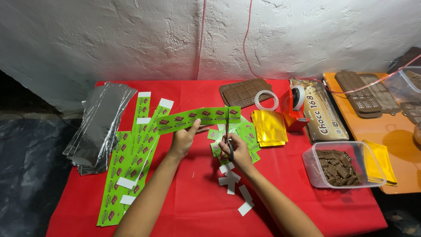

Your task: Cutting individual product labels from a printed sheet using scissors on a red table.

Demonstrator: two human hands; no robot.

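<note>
Left hand [184, 138] gripping green label strip [197, 117], right hand [234, 149] clamped on scissors [228, 131] cutting it

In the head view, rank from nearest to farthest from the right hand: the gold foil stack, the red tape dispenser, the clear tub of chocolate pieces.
From the right hand, which holds scissors:
1. Gold foil stack, just right of it.
2. Red tape dispenser, farther right, behind.
3. Clear tub of chocolate pieces, far right.

Bright frontal light on wall [131, 39] and red table [197, 206]; dark left edge; sharp focus, slight wide-angle bowing.
</note>
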